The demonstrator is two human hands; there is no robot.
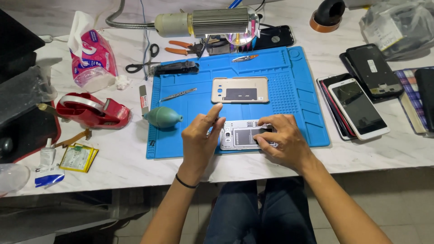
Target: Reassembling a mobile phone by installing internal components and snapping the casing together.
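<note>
Blue mat (pixel 298 90) fills the middle of the frame, and an opened phone (pixel 244 135) lies face down at its lower edge. Left hand (pixel 201 140) holds the phone's left end, index finger lifted and pointing up. Right hand (pixel 282 142) rests on its right end, fingers curled and pressing down. Above them lies a gold back cover (pixel 239 90); a green blower (pixel 162 117) sits left.

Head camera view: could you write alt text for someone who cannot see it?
Two hands, left hand and right hand, hold an opened phone on a blue mat. A gold back cover lies behind it, a teal blower to the left.
</note>
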